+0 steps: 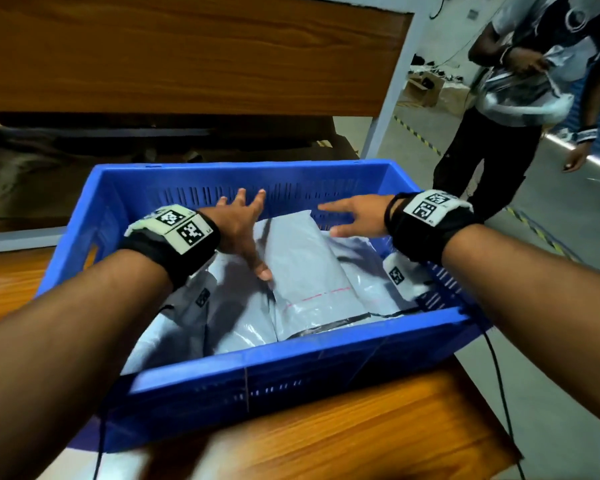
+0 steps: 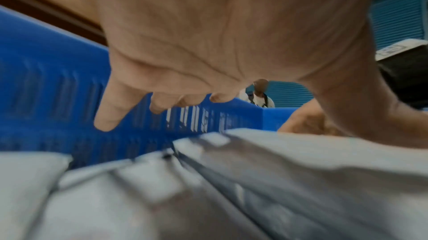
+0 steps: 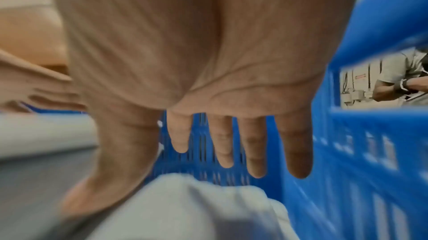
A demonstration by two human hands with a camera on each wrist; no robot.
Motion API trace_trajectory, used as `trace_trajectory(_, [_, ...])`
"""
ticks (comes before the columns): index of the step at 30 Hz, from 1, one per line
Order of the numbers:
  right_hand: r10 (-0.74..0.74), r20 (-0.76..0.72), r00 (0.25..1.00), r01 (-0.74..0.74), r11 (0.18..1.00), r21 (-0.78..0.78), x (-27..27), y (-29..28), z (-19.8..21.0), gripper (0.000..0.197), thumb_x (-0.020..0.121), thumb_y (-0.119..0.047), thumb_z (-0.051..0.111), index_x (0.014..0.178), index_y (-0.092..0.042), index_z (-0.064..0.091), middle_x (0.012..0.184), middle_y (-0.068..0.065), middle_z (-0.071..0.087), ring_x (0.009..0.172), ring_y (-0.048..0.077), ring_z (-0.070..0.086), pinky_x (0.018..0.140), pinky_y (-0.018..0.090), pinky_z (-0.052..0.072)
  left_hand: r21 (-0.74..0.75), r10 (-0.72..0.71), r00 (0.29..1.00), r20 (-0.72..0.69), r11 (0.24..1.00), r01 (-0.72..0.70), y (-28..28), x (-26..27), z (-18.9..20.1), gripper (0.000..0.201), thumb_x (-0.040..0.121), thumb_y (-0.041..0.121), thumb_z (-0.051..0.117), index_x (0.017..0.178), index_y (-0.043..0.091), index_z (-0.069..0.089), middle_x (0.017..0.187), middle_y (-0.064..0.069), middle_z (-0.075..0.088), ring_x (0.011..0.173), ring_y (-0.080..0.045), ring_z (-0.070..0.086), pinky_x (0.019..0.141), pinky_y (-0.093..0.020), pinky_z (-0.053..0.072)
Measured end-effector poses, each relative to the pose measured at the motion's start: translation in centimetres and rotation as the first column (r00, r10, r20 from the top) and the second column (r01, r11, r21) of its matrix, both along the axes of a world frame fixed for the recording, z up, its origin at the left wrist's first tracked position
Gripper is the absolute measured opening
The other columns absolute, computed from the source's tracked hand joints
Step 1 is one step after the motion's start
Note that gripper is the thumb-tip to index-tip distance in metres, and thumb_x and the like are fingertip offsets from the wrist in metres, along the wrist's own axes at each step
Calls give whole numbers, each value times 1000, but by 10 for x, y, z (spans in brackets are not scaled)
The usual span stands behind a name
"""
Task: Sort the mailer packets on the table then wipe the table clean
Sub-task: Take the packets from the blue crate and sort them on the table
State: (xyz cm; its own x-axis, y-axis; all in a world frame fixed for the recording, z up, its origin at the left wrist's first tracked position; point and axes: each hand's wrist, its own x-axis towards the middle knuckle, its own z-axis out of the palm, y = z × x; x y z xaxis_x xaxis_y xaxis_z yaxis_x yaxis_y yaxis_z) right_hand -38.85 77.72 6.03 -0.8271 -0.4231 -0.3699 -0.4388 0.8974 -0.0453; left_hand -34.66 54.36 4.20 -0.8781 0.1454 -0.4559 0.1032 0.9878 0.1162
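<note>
Hands both spread flat inside the blue crate, fingers straight, nothing gripped. Left hand sits palm down over the left side of the top mailer packet; its thumb tip lies on the packet's left edge, the other fingers fan out toward the crate's far slotted wall. Left wrist view shows the same open palm above grey plastic, fingers apart. Right hand reaches in from the right, index finger pointing left over the packet's far end, thumb low by its right edge; actual contact can't be told. Right wrist view: four fingers extended and separated, thumb out to the side, grey packet below.

Top packet is grey poly, plump, lying lengthwise, with a thin red dotted line across it and a dark strip at the near end. More grey packets are piled under and beside it, filling the crate floor. Crate rests on a wooden table.

Second person stands beyond the crate at right, holding a silver-grey bag.
</note>
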Motion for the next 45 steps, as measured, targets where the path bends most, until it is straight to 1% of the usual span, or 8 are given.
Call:
trace_trajectory(5, [122, 93, 988, -117, 992, -52, 20, -32, 3, 86, 81, -56, 65, 151, -38, 18, 157, 2, 23, 143, 22, 24, 115, 35, 18, -209, -19, 998, 52, 977, 30, -8, 8, -24, 138, 51, 59, 86, 153, 16, 3, 157, -15, 16, 143, -31, 24, 114, -35, 23])
trace_trajectory(13, [47, 112, 993, -51, 998, 36, 23, -23, -12, 96, 75, -66, 64, 151, -41, 11, 160, 4, 14, 146, 26, 19, 118, 44, 18, -282, 63, 995, 82, 959, -38, -8, 8, -26, 148, 47, 65, 83, 151, 29, -17, 159, -13, -14, 144, -43, 9, 116, -53, 19])
trace_trajectory(18, [-30, 123, 992, 36, 998, -42, 23, 6, -1, 85, 82, -56, 64, 151, -39, 17, 158, -5, 22, 144, 18, 24, 114, 33, 19, -269, 31, 996, 82, 963, -8, -4, 8, -24, 147, 48, 65, 83, 151, 25, -15, 159, -15, -10, 145, -41, 11, 115, -51, 20])
trace_trajectory(23, [-174, 197, 965, 128, 966, 227, 18, 31, -26, 94, 78, -43, 76, 152, -37, 17, 156, 1, 28, 140, 24, 32, 108, 31, 28, -56, -31, 999, 7, 998, 32, 2, 6, -10, 135, 59, 59, 80, 153, 15, -6, 160, -15, -2, 147, -30, 13, 118, -42, 17])
trace_trajectory(28, [-187, 217, 958, 133, 961, 243, 18, 29, -33, 102, 73, -41, 81, 152, -36, 16, 157, -1, 26, 142, 23, 29, 111, 33, 25, 29, -38, 999, 37, 999, 37, 8, 8, -21, 133, 60, 64, 78, 154, 16, -3, 161, -11, 5, 146, -28, 16, 117, -40, 17])
trace_trajectory(33, [-199, 88, 976, 190, 977, 101, 22, 24, -5, 90, 81, -46, 72, 152, -33, 18, 155, 0, 31, 139, 23, 34, 109, 32, 28, 82, -35, 999, 7, 996, 34, 3, 4, -13, 125, 61, 56, 81, 153, 14, 9, 157, -9, 22, 142, -28, 27, 116, -40, 23])
trace_trajectory(38, [-175, -32, 984, 176, 984, 18, 40, 7, 41, 80, 86, -48, 65, 152, -29, 23, 155, 0, 32, 140, 20, 32, 110, 30, 25, 105, -44, 997, -66, 993, 51, -3, -1, 0, 89, 58, 54, 85, 130, 13, 52, 128, -5, 59, 114, -24, 55, 98, -33, 43])
trace_trajectory(45, [-93, -209, 973, 79, 994, -76, 72, -29, 116, 68, 87, -49, 62, 146, -26, 37, 145, 1, 47, 131, 17, 46, 104, 27, 34, 247, 62, 934, -351, 969, 28, -16, 19, 66, 92, 67, 50, 81, 142, 12, 45, 142, -5, 50, 129, -22, 48, 103, -29, 40])
